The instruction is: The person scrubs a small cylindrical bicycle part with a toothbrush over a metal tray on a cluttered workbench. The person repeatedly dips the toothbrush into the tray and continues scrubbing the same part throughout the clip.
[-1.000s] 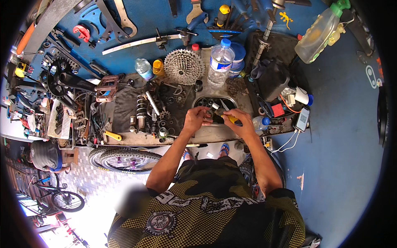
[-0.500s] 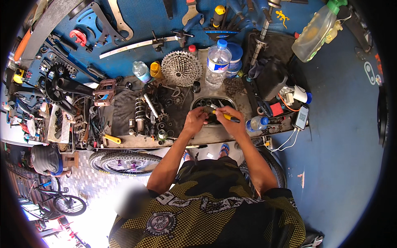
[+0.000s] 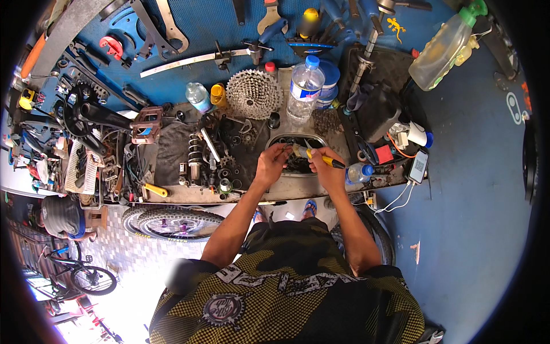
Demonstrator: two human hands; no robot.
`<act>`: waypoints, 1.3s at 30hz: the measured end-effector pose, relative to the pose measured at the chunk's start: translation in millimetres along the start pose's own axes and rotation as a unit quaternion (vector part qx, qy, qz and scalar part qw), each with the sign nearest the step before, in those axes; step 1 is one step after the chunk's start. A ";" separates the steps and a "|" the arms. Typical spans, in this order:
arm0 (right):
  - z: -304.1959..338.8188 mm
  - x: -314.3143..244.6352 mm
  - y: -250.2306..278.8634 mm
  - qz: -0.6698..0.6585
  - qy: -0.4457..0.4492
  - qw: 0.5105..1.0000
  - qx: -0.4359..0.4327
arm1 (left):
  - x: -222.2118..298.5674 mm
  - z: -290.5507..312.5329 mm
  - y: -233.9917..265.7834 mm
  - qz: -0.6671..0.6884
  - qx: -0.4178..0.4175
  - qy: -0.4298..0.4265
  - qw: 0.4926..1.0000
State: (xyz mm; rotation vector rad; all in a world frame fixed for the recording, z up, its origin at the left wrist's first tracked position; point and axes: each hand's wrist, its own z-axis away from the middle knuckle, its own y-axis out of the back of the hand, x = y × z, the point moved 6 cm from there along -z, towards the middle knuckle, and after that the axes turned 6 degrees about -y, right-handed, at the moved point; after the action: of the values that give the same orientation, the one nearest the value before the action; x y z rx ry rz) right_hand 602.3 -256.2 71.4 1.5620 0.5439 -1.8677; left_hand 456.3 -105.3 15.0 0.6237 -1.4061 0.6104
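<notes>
My right hand (image 3: 330, 170) is closed around a brush with a yellow and black handle (image 3: 332, 161). The brush's pale head points left, toward the fingers of my left hand (image 3: 271, 164). Those fingers are pinched together on a small dark part, too small and too covered to name. Both hands are held over a metal basin (image 3: 317, 139) set on the bench, with dark parts lying inside it. Just right of my right hand lies a small clear bottle with a blue cap (image 3: 360, 172).
Behind the basin stand a large clear bottle (image 3: 304, 92) and a bicycle cassette (image 3: 254, 94). To the left lie a coil shock absorber (image 3: 195, 157), a pedal (image 3: 147, 125) and many loose parts. A plugged-in phone (image 3: 419, 167) rests at right. Another person (image 3: 62, 217) crouches at far left.
The brush has turned and shifted slightly right, its pale head now showing near my left fingertips. My right hand has moved a little right and down; my left hand has hardly moved.
</notes>
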 end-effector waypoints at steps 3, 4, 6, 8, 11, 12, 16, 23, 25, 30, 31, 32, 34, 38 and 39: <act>-2.7 7.5 0.3 0.002 -0.014 1.000 -0.012 | 4.3 -1.6 -5.6 0.003 -0.003 0.005 1.000; -0.6 9.9 1.9 -0.004 -0.009 1.000 -0.019 | 0.9 -2.8 -3.3 0.006 -0.004 0.003 1.000; 0.9 7.3 2.7 -0.018 0.000 1.000 -0.014 | 0.1 -3.4 -3.4 0.015 -0.006 -0.002 1.000; 1.8 -2.1 2.0 -0.034 0.007 0.999 0.011 | 5.4 -2.5 -7.0 0.025 -0.006 -0.010 1.000; -5.9 20.6 11.8 0.093 -0.025 0.995 -0.037 | 7.0 -6.2 -8.0 0.028 -0.004 0.008 1.000; -2.6 14.0 14.3 0.150 0.021 0.988 -0.023 | 4.7 -6.1 -5.9 0.032 -0.008 0.005 0.999; 2.9 4.5 17.8 0.302 0.108 0.947 -0.012 | -1.6 -5.8 -2.6 0.031 -0.010 0.024 0.999; 11.0 -22.3 -7.4 0.138 0.169 0.971 -0.093 | -6.7 0.2 -4.5 -0.022 0.028 0.045 0.998; 5.2 -25.5 -1.6 0.160 0.204 0.962 -0.091 | -7.9 -0.7 -1.0 -0.024 0.021 0.046 0.998; 18.8 -44.3 -2.8 0.191 0.274 0.935 -0.116 | -2.0 0.1 0.1 -0.036 -0.001 0.059 0.998; 16.1 -43.2 -0.4 0.195 0.277 0.934 -0.110 | -1.1 0.6 0.5 -0.037 0.000 0.061 0.997; 11.2 -40.4 2.8 0.199 0.280 0.934 -0.103 | -0.4 1.0 -0.1 -0.037 0.001 0.063 0.997; 11.6 -47.0 -1.3 0.206 0.298 0.925 -0.115 | -8.7 0.9 3.2 -0.017 0.004 0.063 0.998; 14.1 -53.0 1.9 0.203 0.347 0.908 -0.117 | -10.8 -1.0 4.8 -0.004 0.000 0.081 0.997; 12.2 -57.1 1.7 0.194 0.359 0.907 -0.105 | -10.2 -0.4 4.7 0.004 -0.004 0.085 0.996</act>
State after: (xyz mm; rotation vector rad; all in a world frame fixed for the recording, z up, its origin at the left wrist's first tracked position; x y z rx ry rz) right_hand 600.1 -253.8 129.7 2.0098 0.6558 -0.8736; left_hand 452.5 -101.9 5.0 0.5471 -1.2521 0.6494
